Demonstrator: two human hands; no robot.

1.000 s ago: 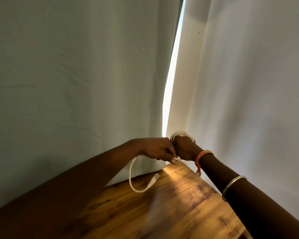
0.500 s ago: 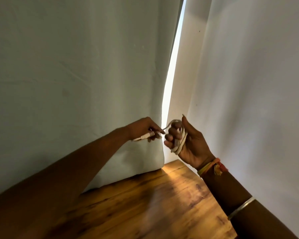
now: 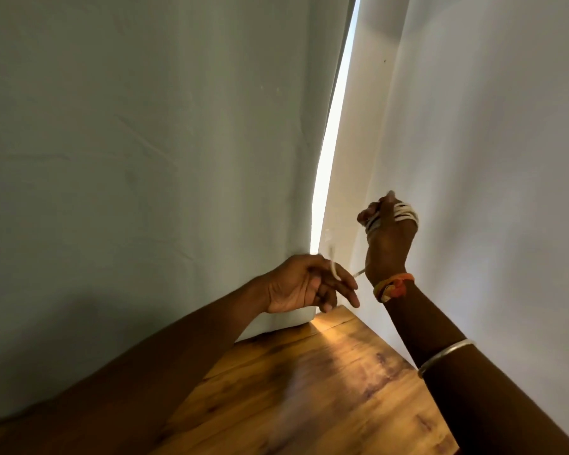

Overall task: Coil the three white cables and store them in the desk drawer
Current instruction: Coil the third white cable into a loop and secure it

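White cable (image 3: 404, 214) sits wound in several turns round the fingers of a person's raised right hand (image 3: 388, 234), above the far corner of a wooden desk (image 3: 309, 382). From the left, a grey curtain (image 3: 145, 159) hangs behind the left forearm. The left hand (image 3: 304, 285) hovers low over the desk's back edge, fingers loosely extended, with the cable's blurred loose tail crossing them. Whether that hand pinches the tail or merely lets it run across cannot be told: the thumb is out of sight and the tail is smeared by motion. A bright slit of daylight (image 3: 326, 192) divides the grey curtain from a white curtain (image 3: 490, 159) on the right. In front of the white curtain, the right hand is curled closed on the coil, with an orange thread bracelet (image 3: 395, 287) at the wrist and a silver bangle (image 3: 445, 356) further down the forearm.

The likely risk is that the tail goes slack or escapes the left hand, letting the last turns spring loose and the coil unravel. Winding too tightly round the fingers could also make the coil hard to slip off intact. The other two cables and the drawer are not in view, and the tail's end is too blurred to identify.
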